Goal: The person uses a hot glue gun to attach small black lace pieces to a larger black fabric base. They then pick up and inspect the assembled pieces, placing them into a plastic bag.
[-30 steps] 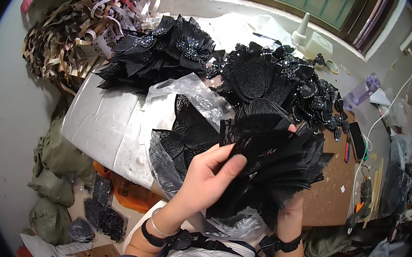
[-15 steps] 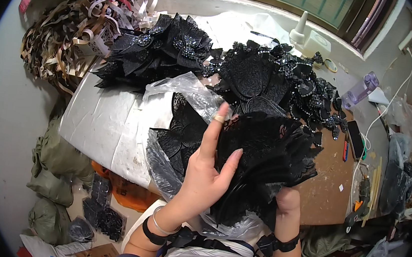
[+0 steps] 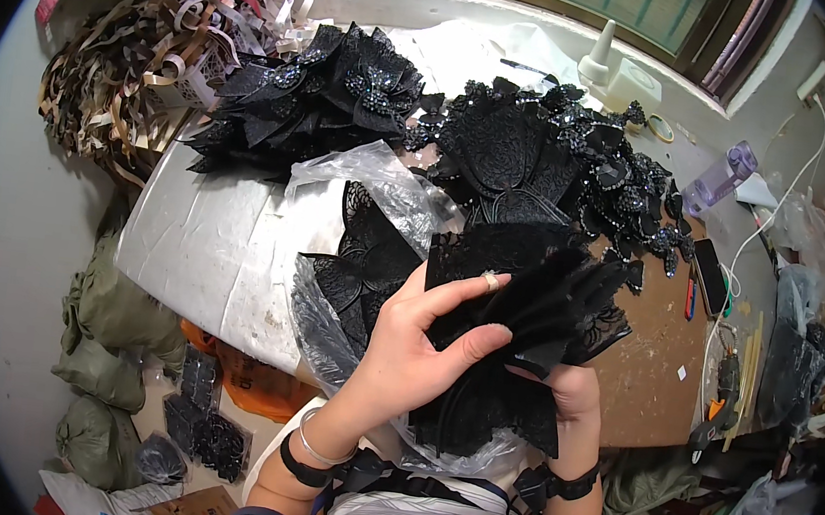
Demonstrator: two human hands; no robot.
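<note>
A bundle of black lace pieces (image 3: 532,270) is held in front of me above the table, its layers fanned toward the right. My left hand (image 3: 424,334) grips the bundle from the left. Its index finger, with a pale band near the tip, and its thumb lie across the front; the other fingers are mostly hidden. Beneath the right part of the bundle, my right hand (image 3: 574,390) is closed on it, fingers largely covered by the fabric. More black lace pieces (image 3: 366,273) lie to the left of my left hand, on a clear plastic bag (image 3: 320,323).
Farther back lie black lace pieces with shiny beads (image 3: 329,98) and a beaded pile (image 3: 583,165). At right are a purple bottle (image 3: 723,178), a phone (image 3: 710,274) and an orange-and-black glue gun (image 3: 718,410). Ribbon strips (image 3: 162,60) heap up at far left.
My left index finger, raised before, now lies bent across the lace, and the thumb has shifted right. The bundle's upper layers have folded over to the right, and my right hand has moved slightly.
</note>
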